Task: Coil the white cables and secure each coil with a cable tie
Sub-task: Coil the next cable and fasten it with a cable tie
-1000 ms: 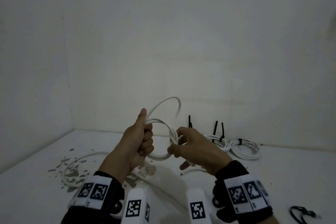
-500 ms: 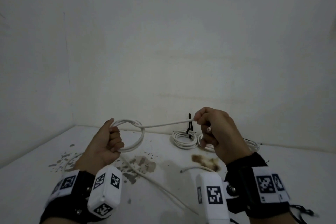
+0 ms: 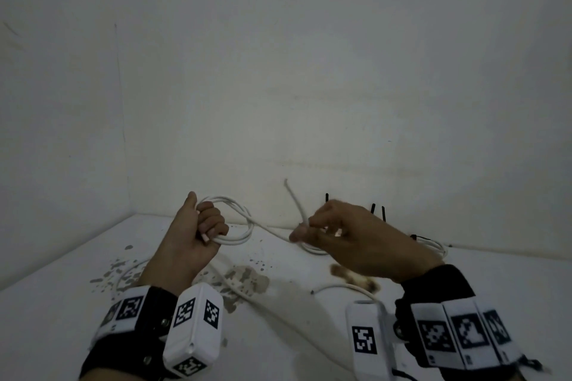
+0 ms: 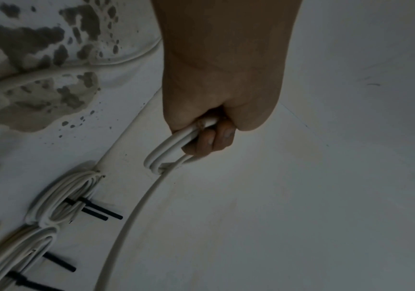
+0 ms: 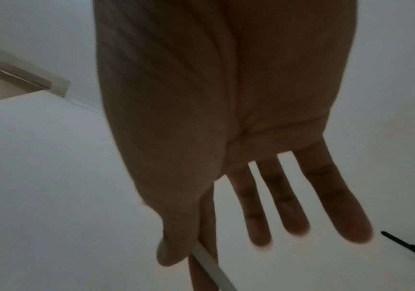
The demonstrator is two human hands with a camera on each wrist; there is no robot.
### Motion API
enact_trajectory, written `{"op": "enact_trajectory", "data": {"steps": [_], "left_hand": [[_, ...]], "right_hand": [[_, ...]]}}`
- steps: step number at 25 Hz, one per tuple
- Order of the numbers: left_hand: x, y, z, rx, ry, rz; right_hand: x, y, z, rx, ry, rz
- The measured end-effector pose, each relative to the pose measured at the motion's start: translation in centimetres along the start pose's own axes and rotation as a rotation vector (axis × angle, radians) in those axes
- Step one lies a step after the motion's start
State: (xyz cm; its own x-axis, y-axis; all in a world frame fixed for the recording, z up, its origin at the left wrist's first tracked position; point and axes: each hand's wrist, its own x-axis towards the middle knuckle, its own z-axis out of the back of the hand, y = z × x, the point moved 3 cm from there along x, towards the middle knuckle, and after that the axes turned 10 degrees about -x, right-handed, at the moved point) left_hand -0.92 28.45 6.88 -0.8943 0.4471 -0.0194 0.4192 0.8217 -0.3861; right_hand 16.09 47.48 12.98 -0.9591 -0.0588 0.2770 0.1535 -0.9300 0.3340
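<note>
We see a thin white cable (image 3: 272,227) wound into a few small loops (image 3: 235,219) held above the table, its free strand running rightward with the tip pointing up. Behind it, finished white coils (image 4: 62,198) lie side by side, each cinched with a black cable tie (image 4: 94,210).

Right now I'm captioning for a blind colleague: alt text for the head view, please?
A left hand grips a small white cable coil while the right hand pinches its free end above a stained white table. Tied coils lie behind.
</note>
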Motion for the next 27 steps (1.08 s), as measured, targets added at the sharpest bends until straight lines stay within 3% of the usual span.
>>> {"op": "enact_trajectory", "data": {"steps": [4,8,11,19,23,27], "left_hand": [[-0.4,1.0,-1.4,0.022,0.028,-0.004],[-1.3,3.0,-2.9,0.224,-0.007,-0.069],[-1.5,4.2,-3.7,0.192,0.005,-0.051],[-2.4,5.8,-4.5,0.3,0.136,0.042],[-2.3,6.2,-4.4,0.377,0.14,0.061],[-1.8,6.0,-3.5,0.523,0.124,0.061]], "right_hand": [[0.7,2.4,-1.5,0.025,0.001,0.065],[2.0,3.9,-3.8,0.05,-0.15,0.064],[2.1,4.3,-5.2,0.064,-0.204,0.06],[2.5,3.0,-5.1,0.259,-0.535,-0.142],[2.5,2.4,-5.7,0.192,-0.532,-0.181],[2.6,1.7,-4.8,0.447,-0.399,-0.135]]}}
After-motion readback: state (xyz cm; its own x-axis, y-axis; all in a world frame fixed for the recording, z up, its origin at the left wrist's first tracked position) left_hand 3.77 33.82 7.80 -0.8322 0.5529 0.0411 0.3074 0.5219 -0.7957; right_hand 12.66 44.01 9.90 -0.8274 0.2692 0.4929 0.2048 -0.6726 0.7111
